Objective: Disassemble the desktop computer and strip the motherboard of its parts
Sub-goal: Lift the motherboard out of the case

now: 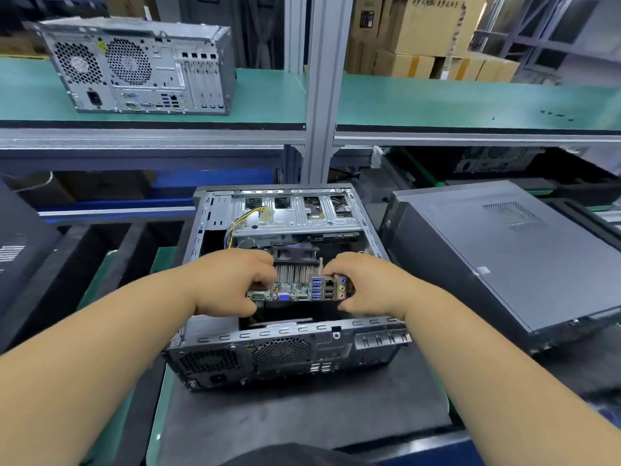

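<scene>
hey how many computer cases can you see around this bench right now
3 for certain: the open case under the hands, a closed case lying to its right, and one standing on the shelf at upper left. A dark box at the left edge may be another.

Three desktop computers are in plain view: one opened case (285,331) near the middle, one closed tower (504,257) lying at right, one (141,67) on the far left shelf (rear facing here). One motherboard (295,290), two hands (232,284) (366,287).
</scene>
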